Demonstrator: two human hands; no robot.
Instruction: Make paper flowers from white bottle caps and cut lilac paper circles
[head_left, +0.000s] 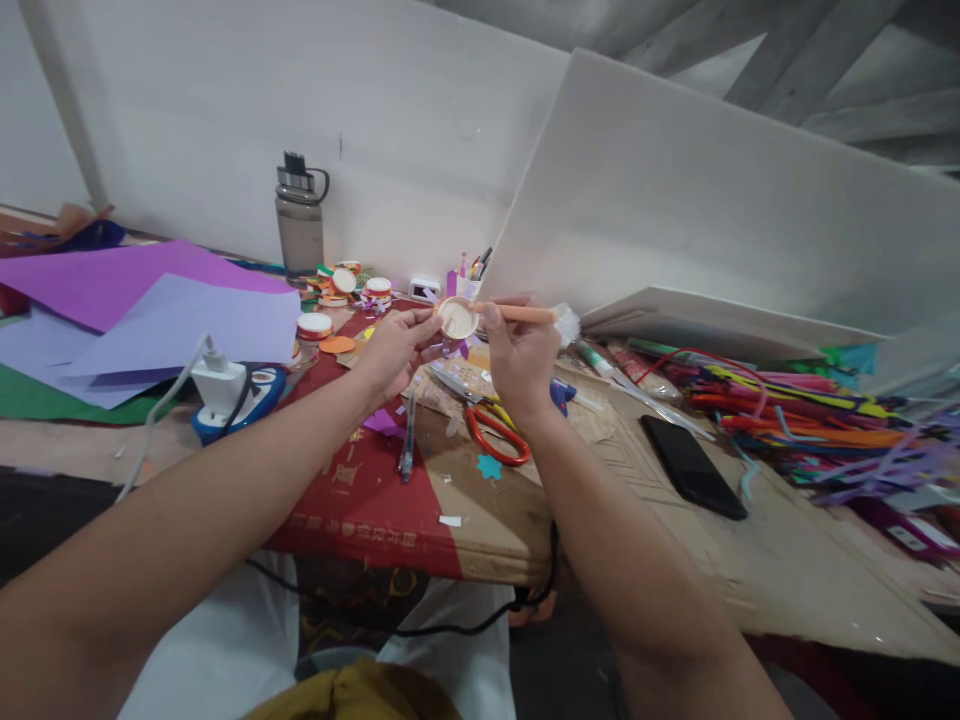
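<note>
Small round cream disc [457, 319] with purple paper tabs [451, 284] sits at frame centre, left hand [399, 352] fingers pinching its rim. Right-hand [521, 355] fingers grasp a peach-coloured stick [528, 314]. Disc probably light, fairly stiff; tabs likely bend, so hold the rim.

1. The light is dim, greyish and soft; its source cannot be made out.
2. From ten to twelve o'clock, the white wall [405, 120] is among the palest areas, flat and low in contrast.
3. Toward one o'clock, the beams [780, 60] sit in gloom; at six, shadow below the worktop [510, 530] turns nearly black.
4. Clear plastic [568, 325] near three o'clock catches whitish highlights; tiny glints show at four.
5. Wide-angle distortion stretches the forearms [225, 510] toward seven and five o'clock.
6. Detail is soft: the hands [397, 350] look slightly smeared, the coloured strips [817, 430] at three o'clock blurred.
</note>
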